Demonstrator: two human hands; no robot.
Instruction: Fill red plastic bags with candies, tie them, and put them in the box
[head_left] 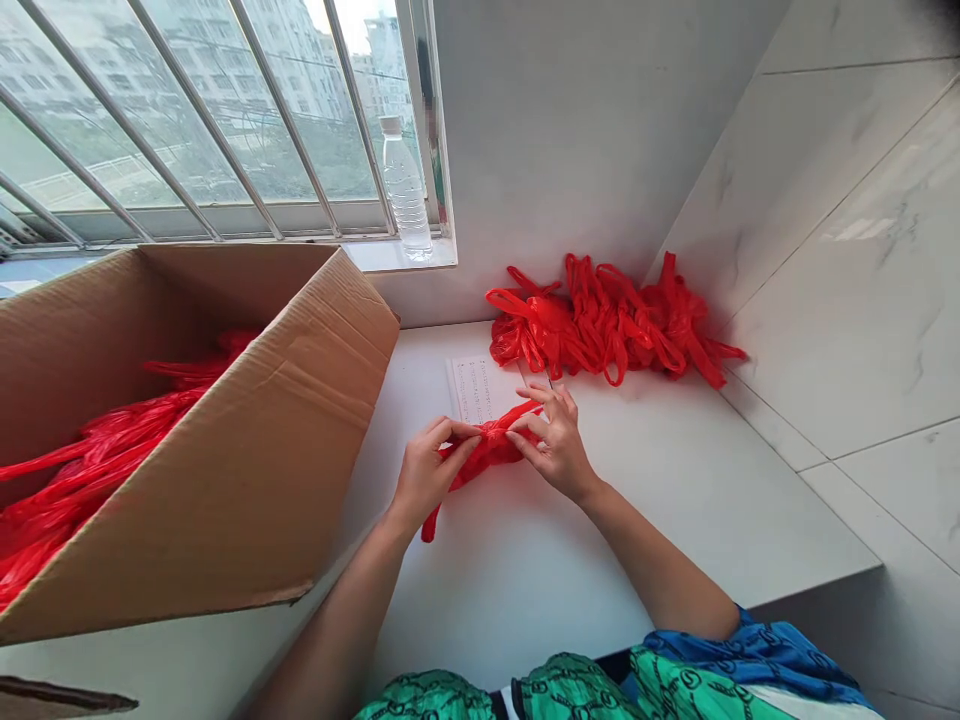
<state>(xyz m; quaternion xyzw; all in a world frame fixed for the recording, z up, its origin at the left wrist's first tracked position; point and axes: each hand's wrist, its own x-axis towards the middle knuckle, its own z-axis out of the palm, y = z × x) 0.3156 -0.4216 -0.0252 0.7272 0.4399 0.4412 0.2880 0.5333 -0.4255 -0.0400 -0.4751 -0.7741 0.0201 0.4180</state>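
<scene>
Between my two hands, above the white tabletop, is a red plastic bag, bunched up in its middle. My left hand pinches it on the left between thumb and fingertips, and a loose strip of it hangs down toward me. On the right, my right hand pinches the same bag with thumb and index finger, the other fingers raised. Behind my hands lies a heap of crumpled red plastic bags with loop handles, against the wall.
A large open cardboard box holding more red plastic bags stands at left. A sheet with printed marks lies beyond my hands. On the sill of the barred window stands a clear bottle. Tiled wall borders the white table at right.
</scene>
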